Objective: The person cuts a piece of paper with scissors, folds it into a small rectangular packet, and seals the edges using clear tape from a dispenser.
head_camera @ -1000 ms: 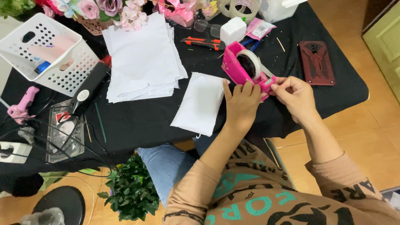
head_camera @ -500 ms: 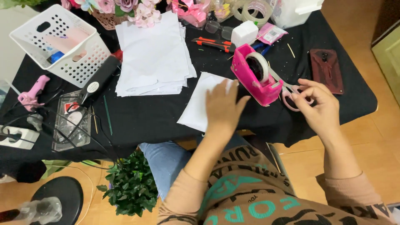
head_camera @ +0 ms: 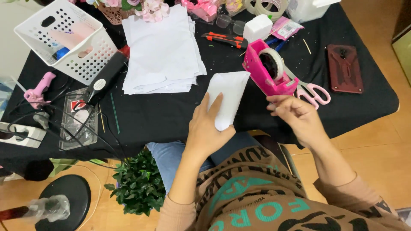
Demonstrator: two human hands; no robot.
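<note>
Head view is showing the left hand (head_camera: 205,128), having left the pink tape dispenser (head_camera: 267,68), now pressing flat fingers on the folded white paper (head_camera: 227,96), while the right hand (head_camera: 295,117) is pinching its fingers shut just below the dispenser, on what I cannot tell.

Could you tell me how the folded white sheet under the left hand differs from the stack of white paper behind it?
The folded white sheet is a single narrow piece, while the stack of white paper is many wide sheets fanned loosely. The left hand rests on the folded sheet; the stack lies untouched. The sheet lies near the table's front edge, the stack farther back. Both are plain white and lie flat on the black tablecloth.
</note>
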